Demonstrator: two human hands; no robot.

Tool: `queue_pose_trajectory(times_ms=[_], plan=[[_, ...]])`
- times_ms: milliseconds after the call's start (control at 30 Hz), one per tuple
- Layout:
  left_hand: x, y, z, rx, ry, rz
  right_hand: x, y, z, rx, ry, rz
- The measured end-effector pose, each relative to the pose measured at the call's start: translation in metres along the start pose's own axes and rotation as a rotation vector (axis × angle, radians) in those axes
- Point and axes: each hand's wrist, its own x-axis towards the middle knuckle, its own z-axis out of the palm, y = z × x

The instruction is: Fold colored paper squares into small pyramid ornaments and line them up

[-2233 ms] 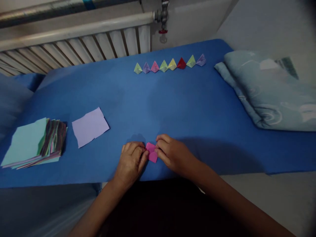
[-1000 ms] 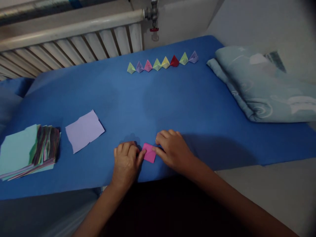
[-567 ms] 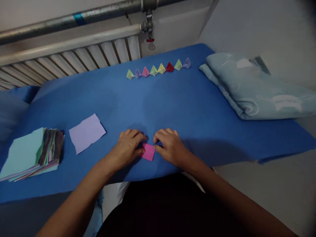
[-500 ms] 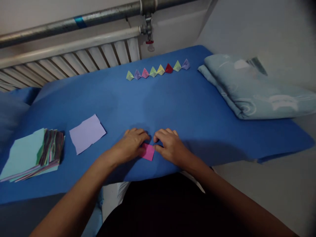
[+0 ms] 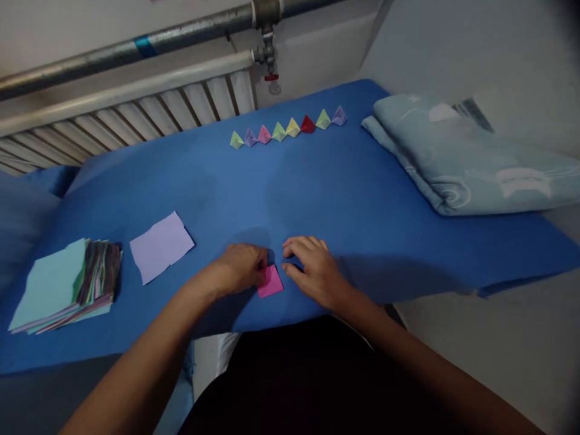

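A small folded square of pink paper point(image 5: 270, 283) lies on the blue cloth near the front edge. My left hand point(image 5: 242, 266) has its thumb and fingers closed on the paper's upper left edge. Just to the right of the paper, my right hand point(image 5: 313, 266) is held with thumb and fingers apart and nothing between them. A loose sheet of lilac paper point(image 5: 162, 248) lies to the left of my left hand. Farther left is a stack of coloured paper sheets point(image 5: 49, 281), pale green on top.
Toward the back, several small folded paper pieces point(image 5: 292, 127) stand in a row of mixed colours. A folded grey-green blanket point(image 5: 471, 163) occupies the right side. A white radiator point(image 5: 167, 112) and a metal pipe point(image 5: 194, 29) run along the wall behind the blue-covered surface point(image 5: 217, 187).
My left fingers have drawn together at the pink paper's edge, and the paper has turned slightly. My right hand has come a little away from it, thumb and fingers apart.
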Motion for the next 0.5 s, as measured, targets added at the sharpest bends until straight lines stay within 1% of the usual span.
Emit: queue_pose_trajectory(times_ms=[67, 133, 200, 267, 367, 433, 500], plan=[[-0.006, -0.006, 0.002, -0.225, 0.040, -0.008, -0.001, -0.001, -0.002, 0.071, 0.028, 0.008], [-0.013, -0.012, 0.006, -0.571, 0.072, -0.036, -0.002, -0.004, -0.005, 0.178, 0.047, 0.058], [-0.020, -0.016, 0.011, -0.920, 0.120, -0.079, -0.003, -0.009, -0.008, 0.306, 0.033, 0.163], [-0.025, -0.016, 0.019, -1.153, 0.238, -0.121, -0.003, -0.016, -0.010, 0.446, -0.006, 0.280], [-0.028, -0.008, 0.032, -1.354, 0.413, -0.154, 0.000, -0.025, -0.008, 0.623, -0.088, 0.367], [-0.029, -0.001, 0.039, -1.422, 0.469, -0.141, 0.004, -0.028, -0.006, 0.723, -0.148, 0.386], [-0.030, 0.004, 0.043, -1.452, 0.489, -0.112, 0.006, -0.030, -0.003, 0.824, -0.185, 0.407]])
